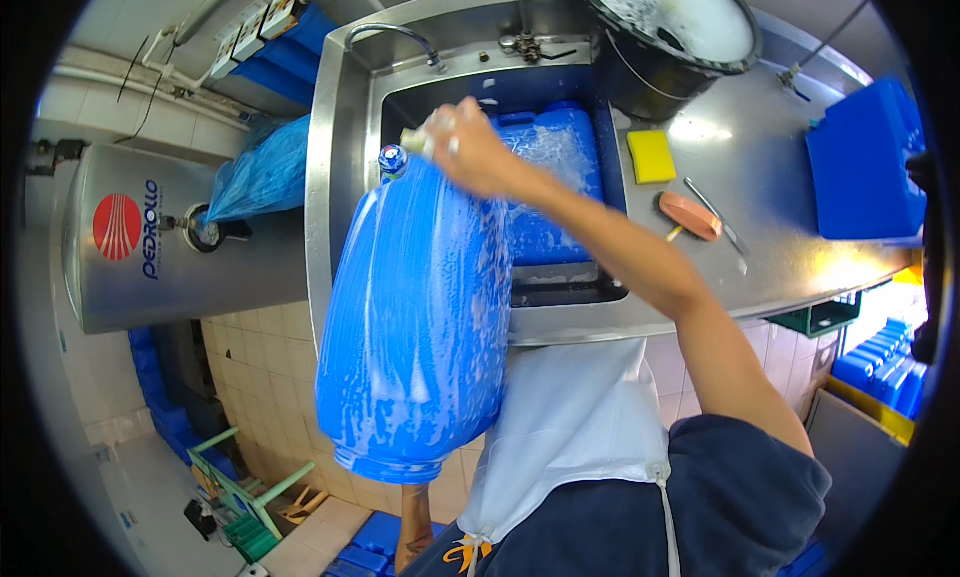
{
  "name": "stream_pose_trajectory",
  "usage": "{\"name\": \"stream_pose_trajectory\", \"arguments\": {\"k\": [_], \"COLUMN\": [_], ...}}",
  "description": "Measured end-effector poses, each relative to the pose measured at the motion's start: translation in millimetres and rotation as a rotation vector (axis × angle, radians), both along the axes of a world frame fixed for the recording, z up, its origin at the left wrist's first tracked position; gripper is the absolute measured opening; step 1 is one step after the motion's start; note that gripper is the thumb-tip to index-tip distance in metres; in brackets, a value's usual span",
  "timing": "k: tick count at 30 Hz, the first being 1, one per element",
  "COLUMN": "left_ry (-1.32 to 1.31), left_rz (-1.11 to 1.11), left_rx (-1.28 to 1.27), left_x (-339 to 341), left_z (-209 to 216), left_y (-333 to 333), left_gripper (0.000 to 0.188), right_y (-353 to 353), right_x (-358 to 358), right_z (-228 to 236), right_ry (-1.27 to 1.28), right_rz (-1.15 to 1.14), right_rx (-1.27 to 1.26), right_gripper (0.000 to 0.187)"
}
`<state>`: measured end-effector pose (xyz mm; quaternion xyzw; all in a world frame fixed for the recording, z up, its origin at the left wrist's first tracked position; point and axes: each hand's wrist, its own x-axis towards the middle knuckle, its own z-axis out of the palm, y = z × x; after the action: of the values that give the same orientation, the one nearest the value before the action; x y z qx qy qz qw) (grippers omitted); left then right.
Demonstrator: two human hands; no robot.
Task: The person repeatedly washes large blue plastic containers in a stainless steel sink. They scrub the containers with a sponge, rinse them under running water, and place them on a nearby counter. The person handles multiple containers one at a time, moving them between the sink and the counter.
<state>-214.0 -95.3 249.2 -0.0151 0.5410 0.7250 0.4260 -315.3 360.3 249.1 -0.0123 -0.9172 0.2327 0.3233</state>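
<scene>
A large blue plastic water jug point(415, 317), streaked with white suds, lies tilted across the front left edge of the steel sink. Its ringed end points toward me. My left forearm point(414, 517) reaches under that end, and the jug hides the left hand. Over the jug's far end, my right hand point(465, 147) is closed and blurred, with foam on its fingers. Something small and pale yellowish point(412, 141) sticks out of its grip; I cannot make out what it is. Near it is a small round cap-like piece point(393, 160). Another blue jug point(555, 167), wet with suds, lies in the sink.
A black bucket point(650, 82) of foamy water stands at the sink's back right. On the steel counter are a yellow sponge point(652, 157), an orange-pink brush point(690, 217), a thin metal tool point(715, 215) and a blue container point(868, 167). The faucet point(395, 32) arches over the back left; a metal tank point(150, 237) is at left.
</scene>
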Motion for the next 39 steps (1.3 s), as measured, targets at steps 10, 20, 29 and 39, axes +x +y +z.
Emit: {"name": "stream_pose_trajectory", "arguments": {"k": [10, 20, 29, 39], "left_ry": [0.196, 0.042, 0.165, 0.226], "left_rz": [0.046, 0.092, 0.192, 0.035], "left_rx": [-0.102, 0.12, 0.15, 0.011], "left_x": [0, -29, -13, -32], "left_z": [14, 57, 40, 63], "left_y": [19, 108, 147, 166], "left_gripper": [0.071, 0.072, 0.064, 0.063], "right_y": [-12, -158, -128, -91], "right_x": [17, 64, 102, 129], "right_z": [21, 62, 35, 25], "right_ry": [-0.209, 0.241, 0.14, 0.105], "right_rz": [0.092, 0.396, 0.38, 0.328], "right_rx": [-0.345, -0.333, -0.253, -0.162], "right_gripper": [0.035, 0.052, 0.044, 0.047]}}
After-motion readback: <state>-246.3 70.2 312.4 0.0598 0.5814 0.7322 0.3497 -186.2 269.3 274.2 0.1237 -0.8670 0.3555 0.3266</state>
